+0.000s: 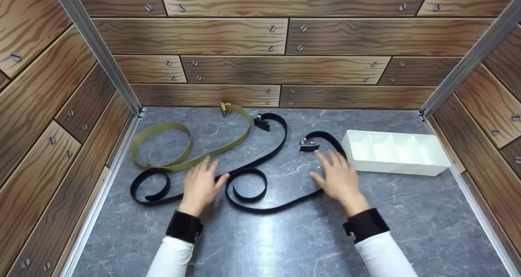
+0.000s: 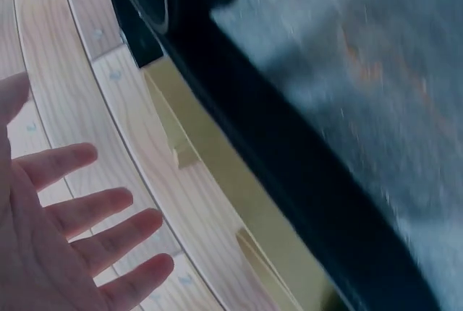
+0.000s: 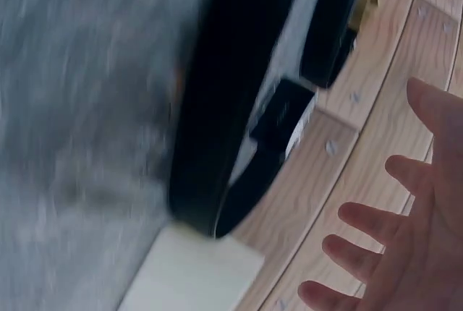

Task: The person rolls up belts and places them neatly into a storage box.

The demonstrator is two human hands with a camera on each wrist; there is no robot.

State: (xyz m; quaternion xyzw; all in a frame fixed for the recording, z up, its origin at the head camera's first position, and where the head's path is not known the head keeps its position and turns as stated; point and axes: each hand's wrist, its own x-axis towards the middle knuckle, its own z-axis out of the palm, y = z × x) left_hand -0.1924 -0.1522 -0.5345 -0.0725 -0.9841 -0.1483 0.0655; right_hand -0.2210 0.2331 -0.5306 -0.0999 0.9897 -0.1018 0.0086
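Two black belts and an olive belt (image 1: 183,147) lie curled on the grey marble tabletop (image 1: 285,236). One black belt (image 1: 163,189) runs from a coil at the left up to a buckle (image 1: 262,122). The other black belt (image 1: 260,197) coils in the middle and ends at a metal buckle (image 1: 308,146). My left hand (image 1: 200,183) hovers flat, fingers spread, over the first black belt near the olive one (image 2: 217,173). My right hand (image 1: 337,175) is spread flat beside the second belt (image 3: 224,108), just below its buckle (image 3: 282,119). Neither hand holds anything.
A white divided organizer tray (image 1: 397,153) stands at the right, close to my right hand. Wood-patterned walls (image 1: 260,65) enclose the table on three sides. Bare marble lies toward the front edge.
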